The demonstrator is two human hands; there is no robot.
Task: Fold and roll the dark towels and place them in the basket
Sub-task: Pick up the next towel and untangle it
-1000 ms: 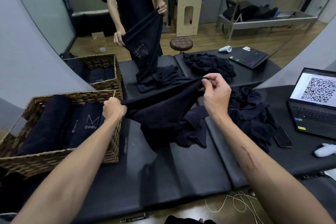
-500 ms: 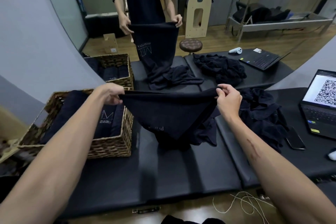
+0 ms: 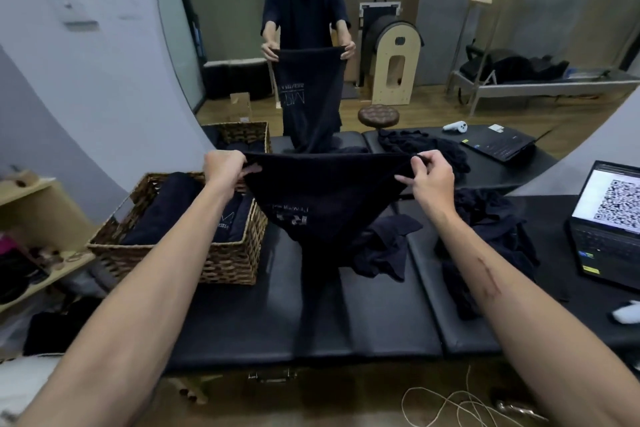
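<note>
Since the earlier frames both hands have risen and drawn apart, so the dark towel (image 3: pixel 325 204) now hangs stretched by its top edge above the black padded table (image 3: pixel 363 319), its lower end trailing onto the loose towels (image 3: pixel 384 246) heaped there. Left hand (image 3: pixel 225 166) and right hand (image 3: pixel 429 177) each pinch a top corner between thumb and curled fingers, probably to pull the cloth flat and find its edges before the first fold. Wicker basket (image 3: pixel 221 263), already holding rolled towels (image 3: pixel 166 208), sits just left of the hanging towel, likely for a short reach.
</note>
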